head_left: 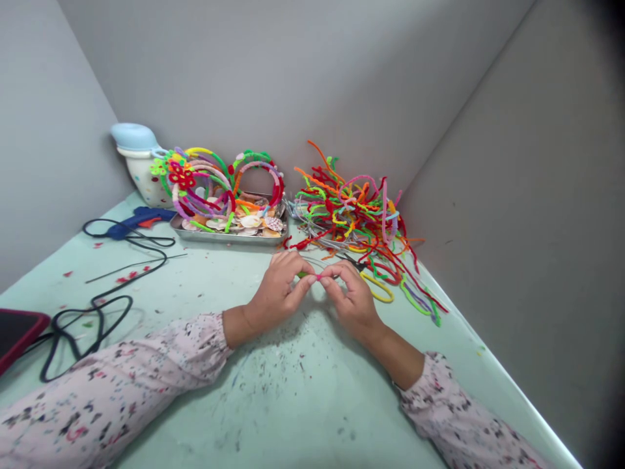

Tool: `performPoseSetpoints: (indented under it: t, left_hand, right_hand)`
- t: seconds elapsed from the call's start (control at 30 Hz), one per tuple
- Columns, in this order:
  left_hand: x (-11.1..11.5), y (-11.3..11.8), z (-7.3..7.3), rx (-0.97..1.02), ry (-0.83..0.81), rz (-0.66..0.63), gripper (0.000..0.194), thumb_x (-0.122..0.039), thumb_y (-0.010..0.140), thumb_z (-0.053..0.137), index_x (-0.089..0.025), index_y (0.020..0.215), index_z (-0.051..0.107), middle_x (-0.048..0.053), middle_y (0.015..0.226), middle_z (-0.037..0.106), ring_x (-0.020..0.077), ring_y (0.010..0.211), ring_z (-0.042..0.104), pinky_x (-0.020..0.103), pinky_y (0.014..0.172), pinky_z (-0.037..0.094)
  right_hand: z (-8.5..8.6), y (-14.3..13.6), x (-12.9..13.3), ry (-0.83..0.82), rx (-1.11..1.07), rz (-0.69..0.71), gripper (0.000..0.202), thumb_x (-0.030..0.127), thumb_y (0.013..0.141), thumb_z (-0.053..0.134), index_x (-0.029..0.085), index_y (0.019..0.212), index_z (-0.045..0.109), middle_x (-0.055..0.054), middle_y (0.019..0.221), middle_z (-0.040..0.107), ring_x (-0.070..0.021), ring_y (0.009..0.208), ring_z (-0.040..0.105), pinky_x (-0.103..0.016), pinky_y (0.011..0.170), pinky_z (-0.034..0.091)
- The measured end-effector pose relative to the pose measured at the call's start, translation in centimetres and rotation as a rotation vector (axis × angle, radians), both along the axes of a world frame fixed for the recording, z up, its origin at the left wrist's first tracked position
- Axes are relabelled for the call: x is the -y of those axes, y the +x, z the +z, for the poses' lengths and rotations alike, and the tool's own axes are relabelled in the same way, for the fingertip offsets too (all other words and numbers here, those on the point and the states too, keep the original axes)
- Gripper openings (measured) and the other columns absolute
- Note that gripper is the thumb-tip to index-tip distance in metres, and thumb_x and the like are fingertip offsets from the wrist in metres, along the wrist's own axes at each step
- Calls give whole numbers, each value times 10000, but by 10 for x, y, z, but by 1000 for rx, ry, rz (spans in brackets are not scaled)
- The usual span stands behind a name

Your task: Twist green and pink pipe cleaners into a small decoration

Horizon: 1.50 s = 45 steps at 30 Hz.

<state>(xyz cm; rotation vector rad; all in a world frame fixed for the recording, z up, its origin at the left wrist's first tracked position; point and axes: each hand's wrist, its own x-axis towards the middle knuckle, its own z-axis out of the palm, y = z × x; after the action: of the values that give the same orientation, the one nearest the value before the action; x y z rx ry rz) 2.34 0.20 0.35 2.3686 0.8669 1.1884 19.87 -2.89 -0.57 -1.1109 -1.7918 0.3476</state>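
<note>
My left hand (283, 286) and my right hand (352, 299) meet over the middle of the table, fingertips almost touching. Between them, thumbs and forefingers pinch a short pink pipe cleaner (319, 277). A bit of green shows by the left fingertips; whether it joins the pink piece I cannot tell. Thin pale wire loops behind the fingers. Just beyond my right hand lie scissors (359, 264) with dark blades, and a yellow loop (378, 290) rests beside that hand. Most of the held piece is covered by my fingers.
A tangled heap of coloured pipe cleaners (351, 208) lies at the back right. Behind my left hand, a metal tray (229, 239) carries shells and fuzzy wrapped headbands (205, 185). Leftward are a blue glue gun (129, 223), its black cord, a white cup (146, 179) and a red-edged phone (22, 332).
</note>
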Motion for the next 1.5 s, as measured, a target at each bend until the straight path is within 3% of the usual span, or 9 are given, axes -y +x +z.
performPoseSetpoints:
  t: [0.63, 0.97, 1.5]
  left_hand:
    - [2, 1, 3, 15, -27, -12, 205, -325, 927, 454, -182, 823, 559, 30, 798, 559, 180, 812, 498, 347, 796, 370]
    - [1, 1, 2, 58, -49, -31, 188, -313, 923, 463, -183, 824, 558, 26, 796, 559, 177, 816, 507, 338, 802, 381]
    - [1, 1, 0, 92, -92, -75, 171, -291, 922, 470, -175, 831, 556, 26, 813, 556, 166, 820, 502, 318, 801, 388]
  right_hand:
    - [2, -1, 0, -4, 54, 9, 185, 278, 938, 421, 215, 820, 548, -1, 793, 528, -165, 808, 507, -333, 795, 389]
    - [2, 1, -2, 2, -4, 28, 196, 293, 928, 449, 222, 808, 587, -10, 810, 577, -173, 826, 536, -348, 813, 405]
    - [1, 0, -1, -63, -66, 62, 232, 301, 930, 431, 207, 750, 545, 2, 756, 514, -160, 778, 504, -323, 771, 396]
